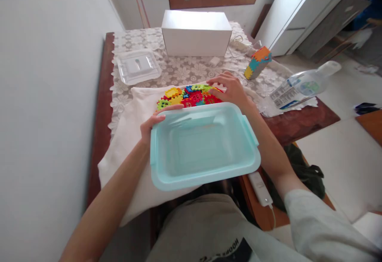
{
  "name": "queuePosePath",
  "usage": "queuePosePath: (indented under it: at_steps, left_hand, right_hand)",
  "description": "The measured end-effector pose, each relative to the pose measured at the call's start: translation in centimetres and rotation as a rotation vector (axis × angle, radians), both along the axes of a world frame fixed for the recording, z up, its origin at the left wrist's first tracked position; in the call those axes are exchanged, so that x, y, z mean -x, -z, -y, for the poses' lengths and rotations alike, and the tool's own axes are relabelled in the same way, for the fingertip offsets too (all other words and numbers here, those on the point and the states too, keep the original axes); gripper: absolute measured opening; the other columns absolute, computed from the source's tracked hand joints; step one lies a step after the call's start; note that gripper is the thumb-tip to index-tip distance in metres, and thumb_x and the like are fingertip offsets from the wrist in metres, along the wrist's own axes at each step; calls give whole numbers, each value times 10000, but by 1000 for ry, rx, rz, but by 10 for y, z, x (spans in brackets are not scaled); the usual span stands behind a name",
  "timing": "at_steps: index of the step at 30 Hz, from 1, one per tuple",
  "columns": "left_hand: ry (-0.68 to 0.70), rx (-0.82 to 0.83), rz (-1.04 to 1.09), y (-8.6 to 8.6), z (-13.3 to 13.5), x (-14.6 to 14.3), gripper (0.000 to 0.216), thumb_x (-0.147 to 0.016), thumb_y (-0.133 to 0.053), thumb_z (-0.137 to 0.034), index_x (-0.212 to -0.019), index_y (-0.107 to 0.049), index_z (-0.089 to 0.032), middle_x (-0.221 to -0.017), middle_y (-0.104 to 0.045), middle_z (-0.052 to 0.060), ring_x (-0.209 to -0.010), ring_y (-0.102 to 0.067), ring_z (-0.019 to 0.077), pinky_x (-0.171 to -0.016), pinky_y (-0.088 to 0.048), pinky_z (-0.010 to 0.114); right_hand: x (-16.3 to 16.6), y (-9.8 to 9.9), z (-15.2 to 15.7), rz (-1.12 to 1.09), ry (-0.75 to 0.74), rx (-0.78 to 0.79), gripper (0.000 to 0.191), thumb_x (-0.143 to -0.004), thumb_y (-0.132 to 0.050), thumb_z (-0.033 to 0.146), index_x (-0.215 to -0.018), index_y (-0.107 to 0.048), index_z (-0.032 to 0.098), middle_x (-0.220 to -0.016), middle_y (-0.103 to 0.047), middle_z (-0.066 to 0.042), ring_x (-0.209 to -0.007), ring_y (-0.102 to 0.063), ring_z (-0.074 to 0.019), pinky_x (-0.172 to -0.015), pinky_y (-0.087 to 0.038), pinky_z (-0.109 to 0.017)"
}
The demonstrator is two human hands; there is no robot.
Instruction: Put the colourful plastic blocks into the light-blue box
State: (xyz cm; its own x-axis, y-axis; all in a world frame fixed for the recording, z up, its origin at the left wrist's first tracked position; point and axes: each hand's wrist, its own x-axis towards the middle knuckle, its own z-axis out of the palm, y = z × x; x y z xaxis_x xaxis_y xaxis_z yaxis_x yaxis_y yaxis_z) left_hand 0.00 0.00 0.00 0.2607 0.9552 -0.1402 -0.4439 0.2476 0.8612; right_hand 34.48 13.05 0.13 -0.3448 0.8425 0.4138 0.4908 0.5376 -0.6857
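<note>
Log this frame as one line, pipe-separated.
left hand: grips rim of empty teal bin | right hand: on pile of toy blocks | surface: white cloth | clear lid: apart

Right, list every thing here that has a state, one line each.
Turquoise bin: empty, lid off, tilted toward the person.
Clear lid: off, lying flat on the tablecloth.
Loose blocks: heaped in a pile on the white cloth.
Block cube: assembled, standing apart on the table.
White box: closed.
Plastic bottle: capped, lying on its side.
Left hand: gripping the bin's rim.
Right hand: resting on the blocks.
</note>
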Motion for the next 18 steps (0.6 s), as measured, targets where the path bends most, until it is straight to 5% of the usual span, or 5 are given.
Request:
queuePosePath:
  at_steps: [2,4,9,13,18]
  left_hand:
    - [-48,-20,-13,3,0,-1,536,-820,-859,-480,-1235,-999,-170,-1317,-983,154,-1266,-922,490,-1077,-775,547]
    - [-109,-59,-27,7,0,-2,465,-842,-843,-479,-1197,-1001,-223,-1368,-972,115,-1348,-898,496,-1089,-779,570]
    - [-239,-110,-118,16,-7,0,442,-914,-867,-575,-1163,-990,-230,-1123,-946,101,-1099,-906,395,-953,-787,481]
    - [-173,-81,-80,14,-7,0,515,-966,-867,-648,-1214,-966,-208,-988,-922,85,-868,-870,320,-854,-753,444]
    - [-32,-148,27,6,-1,-11,642,-898,-855,-678,-1341,-921,-219,-1067,-946,111,-1126,-929,441,-1056,-772,569]
  right_hand:
    - [-2,6,-5,199,-20,-78,428,-994,-1004,429,-1390,-974,270,-1565,-919,-152,-1488,-802,-426,-1286,-659,-602]
    - [-3,12,-9,331,-94,-55,457,-1009,-988,419,-1436,-977,258,-1655,-886,-163,-1571,-775,-455,-1401,-582,-638]
    - [-2,20,-17,279,-131,41,249,-1068,-843,364,-1253,-990,286,-1416,-949,-114,-1349,-857,-352,-1258,-657,-485]
    - [-1,21,-17,165,-82,116,284,-1022,-835,359,-1260,-966,277,-1292,-947,-100,-1139,-850,-301,-1073,-691,-434]
    - [-4,23,-21,138,-224,121,436,-978,-926,538,-1326,-983,282,-1399,-923,-130,-1283,-832,-358,-1239,-661,-529]
